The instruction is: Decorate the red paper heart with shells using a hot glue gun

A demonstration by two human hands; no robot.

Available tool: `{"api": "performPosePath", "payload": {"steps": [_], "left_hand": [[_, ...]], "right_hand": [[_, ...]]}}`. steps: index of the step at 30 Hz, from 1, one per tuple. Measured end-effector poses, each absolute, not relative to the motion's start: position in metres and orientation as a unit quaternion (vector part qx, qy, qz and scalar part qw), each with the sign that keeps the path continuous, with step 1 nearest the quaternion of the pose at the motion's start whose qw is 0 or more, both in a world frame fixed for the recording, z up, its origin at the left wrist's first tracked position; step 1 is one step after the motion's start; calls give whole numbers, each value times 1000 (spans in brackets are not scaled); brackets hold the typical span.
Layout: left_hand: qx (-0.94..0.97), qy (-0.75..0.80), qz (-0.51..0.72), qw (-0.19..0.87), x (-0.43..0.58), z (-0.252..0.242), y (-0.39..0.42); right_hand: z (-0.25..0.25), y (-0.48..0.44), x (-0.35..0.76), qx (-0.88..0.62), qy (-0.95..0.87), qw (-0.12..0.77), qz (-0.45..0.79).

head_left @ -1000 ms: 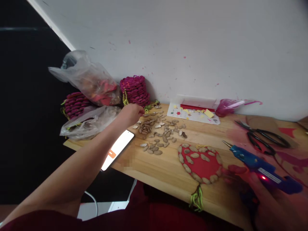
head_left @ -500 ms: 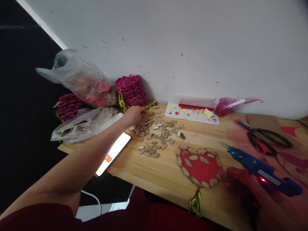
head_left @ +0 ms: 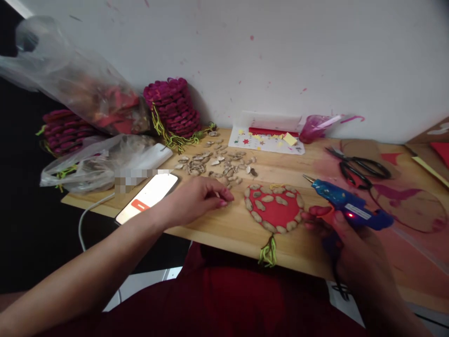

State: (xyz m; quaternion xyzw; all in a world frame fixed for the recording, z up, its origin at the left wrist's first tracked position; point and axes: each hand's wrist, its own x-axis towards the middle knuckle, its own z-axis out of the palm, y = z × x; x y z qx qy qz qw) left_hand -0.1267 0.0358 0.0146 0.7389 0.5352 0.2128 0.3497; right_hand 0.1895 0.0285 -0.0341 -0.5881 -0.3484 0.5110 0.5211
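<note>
My left hand (head_left: pixel 198 199) is low over the table, thumb and fingers pinched together. A small tan bit, apparently a peanut, shows at its fingertips, mostly hidden. Just beyond lie loose peanuts and shells (head_left: pixel 228 167), some covered by the hand. A red heart (head_left: pixel 278 213), edged with peanuts and with several more on its upper part, lies to the right; a yellow-green tassel (head_left: pixel 268 252) hangs from its point. My right hand (head_left: pixel 345 234) is closed around a blue glue gun (head_left: pixel 351 206) with a lit red light. Its nozzle points left, above the heart's right side.
Left of my hand lies a lit phone (head_left: pixel 149 196), beside plastic bags (head_left: pixel 94 161) and magenta woven rolls (head_left: pixel 171 110). Behind the heart is a sheet with paper stars (head_left: pixel 266 142). A pink cup (head_left: pixel 314 128), black-handled scissors (head_left: pixel 365 166) and stained cardboard (head_left: pixel 409 208) occupy the right side.
My left hand has come back from the far peanut pile toward the front edge, nearer the heart. The right hand still holds the glue gun. The camera view has shifted.
</note>
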Motion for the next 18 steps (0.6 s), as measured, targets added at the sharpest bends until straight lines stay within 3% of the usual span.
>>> {"api": "performPosePath", "payload": {"steps": [10,15,18], "left_hand": [[781,563,224,155,-117,-13,10],[836,460,242,177,-98,29,-22],[872,406,228,154,-83,24,-60]], "right_hand": [[-38,28,187,-564,-367,545,501],[-34,27,185,-575,-371,539,491],[-30,27,185,-599,-369,517,488]]}}
